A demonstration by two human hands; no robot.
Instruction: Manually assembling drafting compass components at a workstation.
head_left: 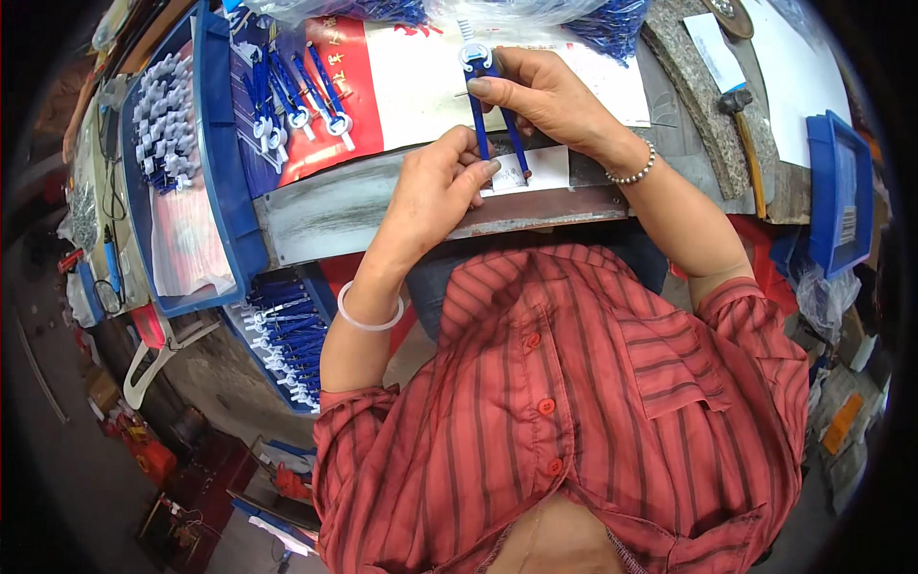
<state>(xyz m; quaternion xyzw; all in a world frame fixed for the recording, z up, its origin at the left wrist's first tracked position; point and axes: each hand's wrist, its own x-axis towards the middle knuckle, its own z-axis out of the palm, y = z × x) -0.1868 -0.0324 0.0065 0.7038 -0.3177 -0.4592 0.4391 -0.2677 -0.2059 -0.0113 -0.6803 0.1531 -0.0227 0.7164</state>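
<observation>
A blue drawing compass [476, 57] with a white hinge head is held over the table, its two legs slightly apart and pointing toward me. My right hand [559, 105] grips it just below the head between thumb and fingers. At the tip of its left leg, my left hand [435, 191] is closed, thumb and fingers pinching there. The other leg ends free above a small white paper [545, 170]. More blue compasses [335, 120] with white heads lie to the left on a red and white printed sheet [411, 81].
At left, a blue tray [251, 230] holds many small white parts [164, 120]; below it sits a bin of blue compasses [287, 335]. Clear plastic bags [612, 29] with blue pieces lie at the back. A hammer [741, 124] rests on a stone slab [693, 96], near another blue tray [841, 191].
</observation>
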